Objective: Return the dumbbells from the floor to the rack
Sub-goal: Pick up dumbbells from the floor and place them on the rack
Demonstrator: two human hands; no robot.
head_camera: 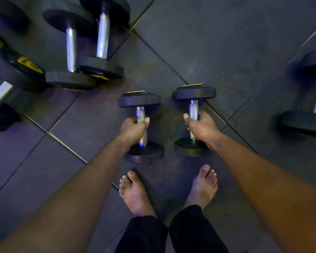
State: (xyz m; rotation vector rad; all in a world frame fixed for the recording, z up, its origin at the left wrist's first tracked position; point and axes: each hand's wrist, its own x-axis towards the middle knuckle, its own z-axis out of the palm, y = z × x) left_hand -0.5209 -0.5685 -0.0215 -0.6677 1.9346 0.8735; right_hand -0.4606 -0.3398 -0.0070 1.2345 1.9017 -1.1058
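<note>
Two small black dumbbells with steel handles and yellow end labels lie side by side just ahead of my bare feet. My left hand (133, 127) is closed around the handle of the left dumbbell (139, 101). My right hand (201, 125) is wrapped around the handle of the right dumbbell (193, 94). I cannot tell whether either dumbbell is resting on the rubber floor or lifted slightly off it. No rack is in view.
Two bigger dumbbells (71, 50) (103, 36) lie together at the upper left, with another one (11, 73) at the far left edge. One more dumbbell (310, 117) lies at the right edge. Dark rubber floor tiles (226, 42) stretch beyond. My feet (135, 194) stand close behind.
</note>
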